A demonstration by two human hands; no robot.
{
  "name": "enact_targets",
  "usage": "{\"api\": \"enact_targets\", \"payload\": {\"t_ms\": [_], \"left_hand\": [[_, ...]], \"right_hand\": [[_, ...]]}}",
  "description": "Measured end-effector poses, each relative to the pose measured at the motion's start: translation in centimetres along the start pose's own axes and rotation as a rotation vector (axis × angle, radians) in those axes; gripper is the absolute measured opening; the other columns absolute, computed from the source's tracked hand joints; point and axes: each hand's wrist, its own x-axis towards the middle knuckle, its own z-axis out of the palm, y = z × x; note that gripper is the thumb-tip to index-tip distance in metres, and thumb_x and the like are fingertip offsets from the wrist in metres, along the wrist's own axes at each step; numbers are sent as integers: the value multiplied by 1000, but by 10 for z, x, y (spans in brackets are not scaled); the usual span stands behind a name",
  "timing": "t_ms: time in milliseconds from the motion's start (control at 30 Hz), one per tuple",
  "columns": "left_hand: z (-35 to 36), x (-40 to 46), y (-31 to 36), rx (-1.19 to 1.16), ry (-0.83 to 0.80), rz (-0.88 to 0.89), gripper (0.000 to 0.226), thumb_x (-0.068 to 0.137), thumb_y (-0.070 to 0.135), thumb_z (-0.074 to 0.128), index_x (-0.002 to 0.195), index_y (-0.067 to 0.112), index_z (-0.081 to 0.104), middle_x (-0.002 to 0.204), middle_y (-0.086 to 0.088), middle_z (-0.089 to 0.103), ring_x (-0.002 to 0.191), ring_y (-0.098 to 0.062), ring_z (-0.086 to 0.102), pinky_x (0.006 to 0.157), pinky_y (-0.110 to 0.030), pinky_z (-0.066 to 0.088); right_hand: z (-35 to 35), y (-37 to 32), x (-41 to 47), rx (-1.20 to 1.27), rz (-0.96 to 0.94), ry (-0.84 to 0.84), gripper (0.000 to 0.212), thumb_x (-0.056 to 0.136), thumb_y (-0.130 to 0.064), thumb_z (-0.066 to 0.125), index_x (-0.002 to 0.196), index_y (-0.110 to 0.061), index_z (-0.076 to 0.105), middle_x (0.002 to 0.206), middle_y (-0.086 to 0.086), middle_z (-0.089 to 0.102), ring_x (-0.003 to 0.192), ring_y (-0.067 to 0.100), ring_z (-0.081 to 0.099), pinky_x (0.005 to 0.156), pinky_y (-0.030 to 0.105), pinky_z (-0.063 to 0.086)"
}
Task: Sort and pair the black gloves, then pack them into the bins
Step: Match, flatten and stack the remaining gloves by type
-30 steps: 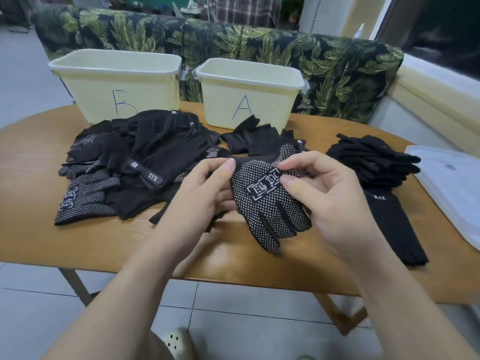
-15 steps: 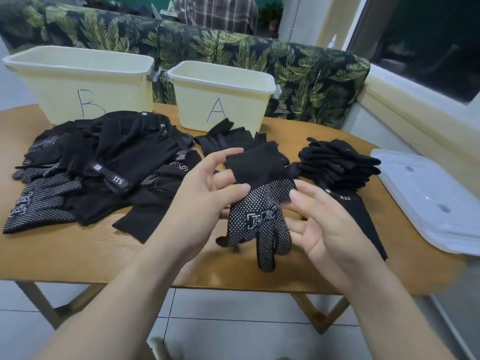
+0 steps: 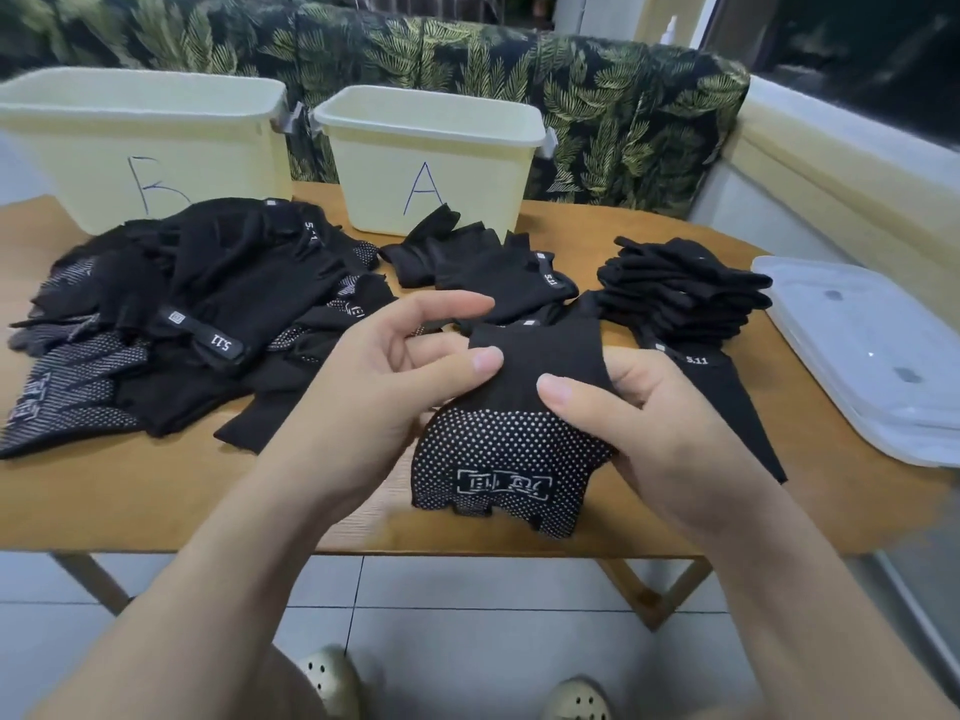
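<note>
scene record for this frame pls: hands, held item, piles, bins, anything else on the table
left hand: pinches the dotted glove's cuff
right hand: grips the same cuff
dotted glove: held over the table's near edge, dotted palm facing the camera
loose pile: mixed black gloves, left, before bin B
neat stack: right of bin A
bin contents: hidden
clear lid: far right

Bin A [image 3: 431, 163] stands open-topped; a small glove stack [image 3: 483, 267] lies just before it, glove heaps crowding either side, bare table [image 3: 130, 491] nearest.
</note>
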Motion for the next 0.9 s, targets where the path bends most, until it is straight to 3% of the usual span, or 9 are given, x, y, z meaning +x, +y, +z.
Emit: {"api": "enact_targets", "payload": {"t_ms": [100,200,300,433,567,667,800,833,900], "left_hand": [[-2,-6,7,-86,-23,3,34,76,13,75,110,18,76,94,-21,69,75,-22,72,64,-28,58],[-5,-8,8,-47,2,32,35,75,12,76,110,17,75,78,-11,64,67,-19,63,63,-25,53],[-8,-6,6,34,54,31,43,75,13,79,117,17,72,70,0,62,63,-14,60,58,-23,46],[-9,-6,7,59,106,16,46,73,12,81,117,9,69,76,-4,73,62,-10,66,52,-18,49],[-12,-9,3,270,99,-43,15,83,14,78,89,4,70,64,-3,67,64,-9,65,59,-19,53],[-12,-11,1,322,57,-54,28,87,14,76,68,8,55,51,1,51,55,-11,57,56,-23,53],[-14,-8,-5,478,120,32,26,88,17,76,74,6,57,61,-19,60,52,-23,59,49,-34,54],[-17,-5,-9,581,158,70,24,88,19,77,76,8,59,61,-12,64,52,-25,61,51,-37,56],[-19,1,-17,721,220,102,19,88,22,78,77,16,64,65,0,69,57,-29,65,55,-40,58]], "right_hand": [[2,-2,-3,-156,-225,-11,33,97,-11,55,125,1,67,124,9,73,121,25,66,97,29,52],[3,-1,-1,-240,-335,38,28,96,-8,57,120,2,69,120,10,72,116,25,67,95,28,51],[4,0,2,-245,-335,52,26,97,-8,56,117,-1,70,112,4,76,109,17,70,89,22,52],[7,-1,6,-243,-238,99,23,97,-8,55,111,-9,72,105,-10,78,103,6,72,83,15,53],[6,4,9,-278,-76,156,18,101,-10,56,106,-7,74,101,2,78,97,19,73,80,26,59],[5,7,10,-283,67,123,18,102,-16,58,103,-5,72,100,9,77,100,30,72,88,41,59],[1,13,11,-270,167,102,25,102,-23,61,106,1,69,105,21,74,105,41,69,98,61,51],[-2,18,13,-306,163,105,36,101,-29,64,105,7,63,105,26,71,102,43,68,95,61,53],[-5,29,19,-436,142,150,49,96,-34,66,91,12,50,83,28,61,74,31,62,73,44,51]]}}
